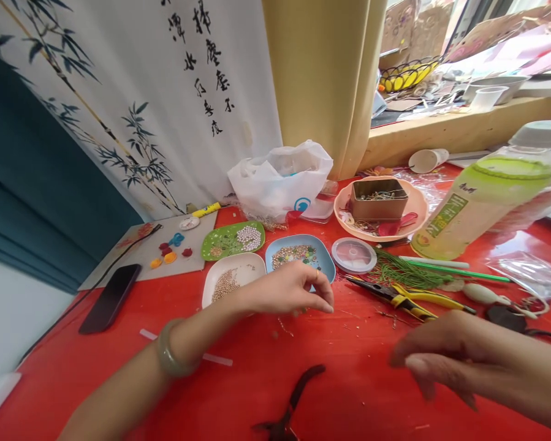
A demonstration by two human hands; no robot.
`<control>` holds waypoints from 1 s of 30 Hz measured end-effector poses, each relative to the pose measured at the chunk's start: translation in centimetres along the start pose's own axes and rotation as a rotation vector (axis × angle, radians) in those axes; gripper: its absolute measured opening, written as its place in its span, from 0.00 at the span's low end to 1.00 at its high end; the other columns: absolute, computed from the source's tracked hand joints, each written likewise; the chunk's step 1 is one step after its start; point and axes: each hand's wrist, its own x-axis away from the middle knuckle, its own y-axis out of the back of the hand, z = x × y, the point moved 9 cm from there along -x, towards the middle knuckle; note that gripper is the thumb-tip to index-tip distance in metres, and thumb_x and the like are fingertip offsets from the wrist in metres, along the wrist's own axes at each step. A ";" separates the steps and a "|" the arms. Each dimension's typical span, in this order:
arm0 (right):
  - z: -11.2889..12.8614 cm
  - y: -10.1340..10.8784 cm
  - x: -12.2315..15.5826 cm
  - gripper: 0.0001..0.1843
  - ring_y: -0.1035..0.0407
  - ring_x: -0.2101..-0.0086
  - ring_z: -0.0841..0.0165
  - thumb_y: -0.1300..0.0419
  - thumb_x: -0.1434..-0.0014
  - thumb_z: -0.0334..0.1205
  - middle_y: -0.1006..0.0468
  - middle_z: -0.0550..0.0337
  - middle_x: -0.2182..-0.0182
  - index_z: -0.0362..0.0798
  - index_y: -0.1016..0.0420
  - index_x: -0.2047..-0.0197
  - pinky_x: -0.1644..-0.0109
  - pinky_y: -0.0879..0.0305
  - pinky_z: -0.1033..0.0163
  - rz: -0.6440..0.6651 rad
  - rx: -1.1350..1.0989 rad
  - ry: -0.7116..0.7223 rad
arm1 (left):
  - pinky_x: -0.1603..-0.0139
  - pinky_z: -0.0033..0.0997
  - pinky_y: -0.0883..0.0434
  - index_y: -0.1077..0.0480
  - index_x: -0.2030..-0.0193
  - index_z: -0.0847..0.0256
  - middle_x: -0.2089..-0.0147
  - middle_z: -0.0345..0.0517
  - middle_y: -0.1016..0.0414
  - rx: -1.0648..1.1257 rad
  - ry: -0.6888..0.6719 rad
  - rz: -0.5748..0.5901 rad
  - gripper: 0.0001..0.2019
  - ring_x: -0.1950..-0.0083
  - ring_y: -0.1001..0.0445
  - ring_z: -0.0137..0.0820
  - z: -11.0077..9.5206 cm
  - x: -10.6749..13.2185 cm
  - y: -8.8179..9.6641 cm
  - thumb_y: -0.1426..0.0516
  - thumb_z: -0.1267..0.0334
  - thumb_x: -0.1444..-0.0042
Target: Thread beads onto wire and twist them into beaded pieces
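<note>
My left hand (298, 291), with a ring and a jade-coloured bangle (169, 352) on its wrist, hovers just in front of the blue tray (325, 256) of mixed beads. Its thumb and finger curve together at the tips; whatever they pinch is too small to make out. On the right, my right hand (459, 358) is blurred, its fingers loosely stretched apart with nothing visible in them. Between the hands, at the near edge, lies a dark, curved, branching piece (298, 392). A white tray (257, 264) of gold beads sits partly behind my left forearm.
Yellow-and-black pliers (399, 300) lie near green strands (395, 269). A tilted drink bottle (482, 196) stands right; a pink bowl (417, 229) holds a metal box (379, 202). Behind are a green tray (227, 236) and plastic bag (279, 184). A phone (110, 299) lies left.
</note>
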 end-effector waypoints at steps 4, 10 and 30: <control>-1.1 -1.6 -2.2 0.25 0.36 0.80 0.72 0.48 0.43 0.52 0.28 0.61 0.76 0.53 0.36 0.44 0.77 0.35 0.67 0.050 -0.431 -0.141 | 0.72 0.25 0.37 0.29 0.71 0.64 0.75 0.39 0.31 0.147 0.006 -0.050 0.05 0.73 0.35 0.24 0.6 0.4 1.0 0.41 0.64 0.53; -0.6 1.4 -4.9 0.11 0.38 0.79 0.74 0.42 0.47 0.47 0.32 0.62 0.77 0.51 0.26 0.62 0.80 0.40 0.70 -0.277 -0.964 -0.167 | 0.70 0.27 0.36 0.29 0.74 0.65 0.75 0.40 0.31 0.264 0.023 -0.140 0.04 0.73 0.34 0.25 1.3 0.5 1.9 0.41 0.66 0.55; 3.8 0.7 -9.8 0.17 0.41 0.75 0.74 0.44 0.45 0.51 0.34 0.62 0.75 0.45 0.27 0.64 0.72 0.44 0.67 -0.114 -0.706 -0.082 | 0.69 0.26 0.35 0.29 0.74 0.65 0.74 0.40 0.29 0.409 0.054 -0.386 0.03 0.72 0.32 0.24 2.8 -0.4 5.0 0.39 0.68 0.58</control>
